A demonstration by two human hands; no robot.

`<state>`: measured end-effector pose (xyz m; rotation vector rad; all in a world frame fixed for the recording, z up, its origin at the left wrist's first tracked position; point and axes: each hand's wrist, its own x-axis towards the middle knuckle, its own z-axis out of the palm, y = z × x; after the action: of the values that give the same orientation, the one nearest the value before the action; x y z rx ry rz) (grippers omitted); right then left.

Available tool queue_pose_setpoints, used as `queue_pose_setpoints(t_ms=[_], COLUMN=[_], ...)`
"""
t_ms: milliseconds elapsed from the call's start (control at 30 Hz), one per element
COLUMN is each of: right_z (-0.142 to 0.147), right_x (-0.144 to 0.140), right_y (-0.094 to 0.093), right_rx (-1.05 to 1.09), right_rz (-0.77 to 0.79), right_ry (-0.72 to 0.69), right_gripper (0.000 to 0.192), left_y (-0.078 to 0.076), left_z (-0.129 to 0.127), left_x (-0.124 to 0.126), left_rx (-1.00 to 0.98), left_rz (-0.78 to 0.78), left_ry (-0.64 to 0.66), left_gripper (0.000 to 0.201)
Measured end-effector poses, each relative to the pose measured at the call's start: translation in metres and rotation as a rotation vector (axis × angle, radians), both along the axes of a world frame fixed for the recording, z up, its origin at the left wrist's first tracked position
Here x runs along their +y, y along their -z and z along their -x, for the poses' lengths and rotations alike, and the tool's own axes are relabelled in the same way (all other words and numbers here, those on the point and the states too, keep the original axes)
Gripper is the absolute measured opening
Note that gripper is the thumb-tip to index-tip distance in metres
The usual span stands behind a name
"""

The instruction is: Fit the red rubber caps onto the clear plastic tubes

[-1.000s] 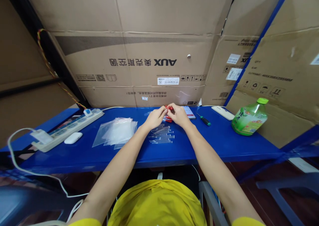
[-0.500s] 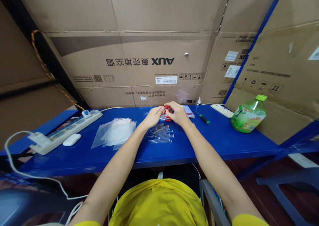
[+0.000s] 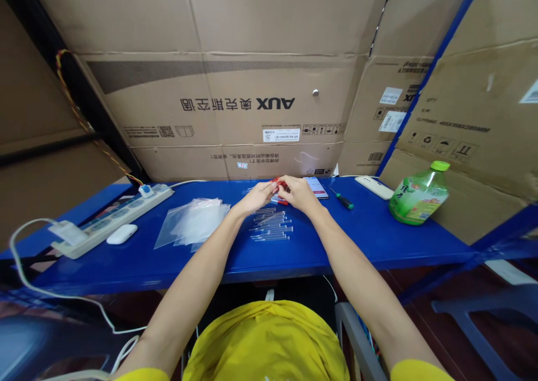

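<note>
My left hand point(image 3: 258, 197) and my right hand point(image 3: 297, 191) meet at the far middle of the table. Their fingers are closed together around a small red plastic piece point(image 3: 276, 181), mostly hidden by the fingertips; its exact kind I cannot make out. Just below the hands lie a few slim whitish sticks with red ends point(image 3: 279, 200), partly covered. Nearer to me, several thin clear plastic tubes point(image 3: 272, 228) are spread in a loose row. Left of them rests a stack of clear plastic bags point(image 3: 193, 224).
A phone point(image 3: 316, 187), a screwdriver point(image 3: 344, 200), a white phone-shaped item point(image 3: 374, 187) and a green bottle point(image 3: 419, 193) stand or lie to the right. On the left are a power strip point(image 3: 117, 218) and a white earbud case point(image 3: 121, 234). Cardboard point(image 3: 235, 78) walls the back.
Both hands stay together at nearly the same spot with slight finger movement. The red piece now shows a little more above the left fingertips, and more of the phone is uncovered.
</note>
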<state>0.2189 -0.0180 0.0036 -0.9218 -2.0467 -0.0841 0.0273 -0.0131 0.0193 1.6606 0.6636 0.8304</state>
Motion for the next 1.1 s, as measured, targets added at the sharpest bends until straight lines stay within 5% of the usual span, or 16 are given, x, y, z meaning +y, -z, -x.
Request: queue_pose_setpoints(t_ms=[467,667,800,933,1100], right_z=[0.006,0.009,0.008,0.004,0.003], right_x=[-0.002,-0.006,-0.006,-0.004,-0.006], right_y=[-0.002,-0.005,-0.007,-0.003,-0.003], right_rx=[0.031,0.415,0.522,0.377,-0.070], right_rz=[0.058,0.428,0.506,0.411,0.188], right_ry=[0.064,-0.239,-0.332,-0.198,0.067], right_gripper=[0.016,0.033,0.039,0.024,0.013], left_y=[-0.003,-0.007,-0.006,0.002,0.004], left_z=[0.001,0.008,0.009,0.007,0.007], left_x=[0.000,-0.001,0.000,0.006,0.012], left_rx=[-0.003,-0.017,-0.022,0.089,0.312], left_rz=[-0.018,-0.031,-0.052,-0.185,-0.513], left_ry=[0.010,0.045,0.046,-0.028,-0.163], left_gripper=[0.050,0.054,0.051,0.049,0.039])
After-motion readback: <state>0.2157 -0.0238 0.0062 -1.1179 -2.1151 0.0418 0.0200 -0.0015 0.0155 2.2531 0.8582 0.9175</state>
